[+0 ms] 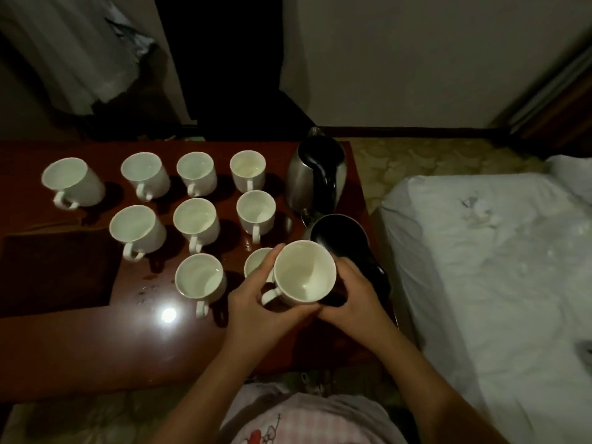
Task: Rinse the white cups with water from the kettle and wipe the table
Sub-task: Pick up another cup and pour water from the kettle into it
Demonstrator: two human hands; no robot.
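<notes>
Both hands hold one white cup above the table's near right edge: left hand grip curled round its handle side, right hand grip clamped on the far wall. Another cup is half hidden behind the left hand. The kettle stands upright at the table's far right; a dark vessel beside it is hard to identify.

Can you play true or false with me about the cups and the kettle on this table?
1. Both hands hold one white cup up off the table. True: the left hand and right hand wrap around it.
2. The kettle stands at the left end of the table. False: it stands at the right end, beside the cups.
3. The cups on the table are upside down. False: they stand with their openings up.
4. There is a bright spot of light shining on the table. True.
5. The held cup is full to the brim. False: its inside wall shows nearly down to the bottom.
</notes>
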